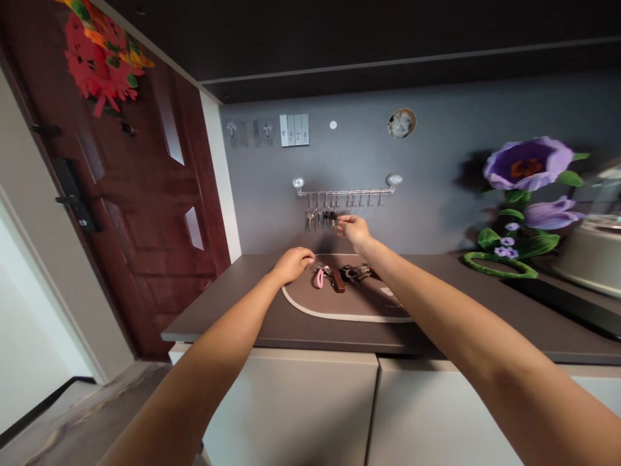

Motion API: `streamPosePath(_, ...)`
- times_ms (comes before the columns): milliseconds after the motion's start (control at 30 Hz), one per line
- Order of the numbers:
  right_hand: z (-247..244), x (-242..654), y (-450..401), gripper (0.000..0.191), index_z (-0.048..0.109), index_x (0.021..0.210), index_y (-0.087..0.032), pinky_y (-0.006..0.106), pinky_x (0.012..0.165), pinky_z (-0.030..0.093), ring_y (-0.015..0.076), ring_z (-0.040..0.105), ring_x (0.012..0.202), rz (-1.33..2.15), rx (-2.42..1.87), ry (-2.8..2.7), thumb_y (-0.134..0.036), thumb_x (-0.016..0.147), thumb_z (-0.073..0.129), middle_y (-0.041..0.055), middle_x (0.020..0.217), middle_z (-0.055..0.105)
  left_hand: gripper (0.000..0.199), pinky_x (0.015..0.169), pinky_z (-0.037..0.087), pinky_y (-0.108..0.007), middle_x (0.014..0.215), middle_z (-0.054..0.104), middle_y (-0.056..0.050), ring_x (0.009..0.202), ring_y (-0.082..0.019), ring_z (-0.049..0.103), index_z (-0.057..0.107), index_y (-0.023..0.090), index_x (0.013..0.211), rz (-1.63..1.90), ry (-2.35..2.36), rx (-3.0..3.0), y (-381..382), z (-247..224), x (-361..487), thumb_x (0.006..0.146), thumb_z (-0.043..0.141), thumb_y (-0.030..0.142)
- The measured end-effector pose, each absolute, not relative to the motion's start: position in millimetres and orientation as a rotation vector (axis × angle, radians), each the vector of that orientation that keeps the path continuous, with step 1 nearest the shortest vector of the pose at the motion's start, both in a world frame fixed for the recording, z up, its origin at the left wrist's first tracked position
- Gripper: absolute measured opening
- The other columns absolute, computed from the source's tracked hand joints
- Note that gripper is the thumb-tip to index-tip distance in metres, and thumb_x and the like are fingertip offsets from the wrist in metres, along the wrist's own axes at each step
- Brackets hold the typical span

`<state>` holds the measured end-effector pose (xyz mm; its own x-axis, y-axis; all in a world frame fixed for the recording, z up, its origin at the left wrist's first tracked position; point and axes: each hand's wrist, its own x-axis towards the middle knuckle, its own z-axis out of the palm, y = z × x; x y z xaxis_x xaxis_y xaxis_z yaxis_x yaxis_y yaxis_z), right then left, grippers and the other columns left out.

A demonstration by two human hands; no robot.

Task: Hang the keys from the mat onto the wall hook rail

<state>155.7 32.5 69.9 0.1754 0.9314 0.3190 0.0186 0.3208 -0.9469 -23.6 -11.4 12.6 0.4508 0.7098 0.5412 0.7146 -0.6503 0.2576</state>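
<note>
My right hand reaches up to the wall rack, its fingers pinched at the black-headed keys hanging from a hook. To their left, silver keys hang on rings from neighbouring hooks. My left hand is low over the left edge of the brown mat, fingers closed by a bunch of metal keys; what they grip is too small to make out. A pink loop, a brown fob and a dark braided strap lie on the mat.
A dark countertop runs above white cabinet doors. Purple plush flowers and a pale domed object stand at right. The dark red door is on the left. A black shelf overhangs the counter.
</note>
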Motion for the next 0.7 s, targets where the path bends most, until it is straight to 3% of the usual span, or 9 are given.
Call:
streamPosePath(200, 47, 158, 6, 0.013, 0.055, 0.085, -0.013, 0.022, 0.061, 0.046, 0.0093, 0.056, 0.068, 0.778, -1.027, -1.393, -0.012, 0.073, 0.050, 0.0066, 0.085, 0.061, 0.025, 0.079, 0.040, -0.028, 0.094, 0.064, -0.006, 0.086, -0.017, 0.056, 0.064, 0.017, 0.093, -1.014, -1.193, -2.749, -12, 11, -21, 0.081, 0.044, 0.027)
streamPosePath(433, 17, 169, -12, 0.016, 0.059, 0.088, -0.015, 0.027, 0.078, 0.043, 0.0131, 0.058, 0.082, 0.355, -1.135, -1.707, -0.019, 0.076, 0.049, 0.0060, 0.090, 0.064, 0.025, 0.074, 0.040, -0.025, 0.084, 0.064, -0.005, 0.078, -0.015, 0.055, 0.067, 0.018, 0.086, -0.865, -1.103, -2.811, -11, 5, -16, 0.082, 0.045, 0.029)
streamPosePath(700, 11, 181, -10, 0.019, 0.060, 0.091, -0.015, 0.025, 0.075, 0.043, 0.0148, 0.059, 0.080, 0.067, -1.278, -1.968, -0.018, 0.077, 0.047, 0.0073, 0.087, 0.066, 0.026, 0.072, 0.039, -0.025, 0.080, 0.064, -0.005, 0.076, -0.015, 0.055, 0.067, 0.016, 0.080, -0.930, -1.233, -2.727, -12, 4, -11, 0.082, 0.042, 0.025)
